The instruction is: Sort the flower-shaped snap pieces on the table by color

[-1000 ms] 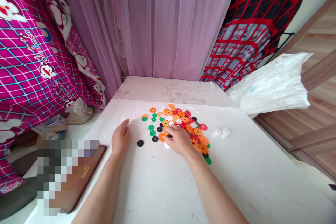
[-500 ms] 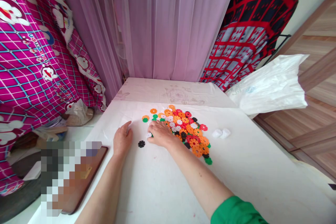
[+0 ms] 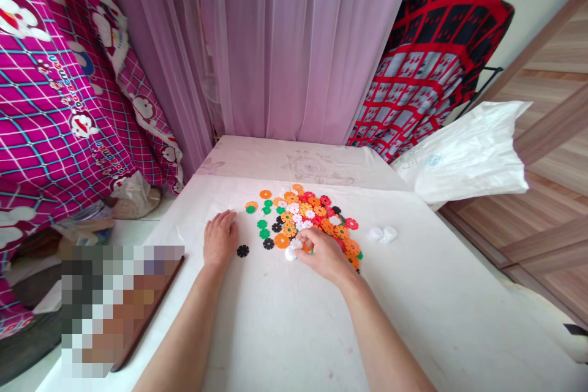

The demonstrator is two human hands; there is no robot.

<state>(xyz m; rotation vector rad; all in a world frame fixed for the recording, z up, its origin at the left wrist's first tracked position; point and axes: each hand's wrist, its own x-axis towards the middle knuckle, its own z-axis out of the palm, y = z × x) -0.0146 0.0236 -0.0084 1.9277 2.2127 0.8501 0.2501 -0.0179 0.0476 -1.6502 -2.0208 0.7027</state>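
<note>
Item, white disc point(image 3: 295, 244), notched at the rim like a small flower: located over the near edge of the heap, at the fingertips of the right hand point(image 3: 324, 251), whose thumb and forefinger I read as clamped on it, one on either side. Left hand point(image 3: 221, 239): resting palm down on the table point(image 3: 275, 324), fingers side by side and loosely extended, nothing seen in their grasp; nearest piece, a lone black disc point(image 3: 243, 251). Handling, by my judgement from here: thin moulded plastic, very light, stiff rather than soft, smooth enough to skid if pressed off-centre, sturdy except perhaps at the slits. Preferred hold: opposite points of the rim, thumb against forefinger, the notches giving some bite. Orientation: round, hence no long axis to record; its face seems turned partly up towards me, though the exact tilt is too small to tell. Related stock: a heap of like discs point(image 3: 318, 211) in orange, red, white, green and black, mostly lying flat and overlapping, its length running from far left to near right; one orange disc point(image 3: 282, 241) just left of the held piece; a white cluster point(image 3: 382, 234) to the right, apart from the heap, its make-up unclear.
</note>
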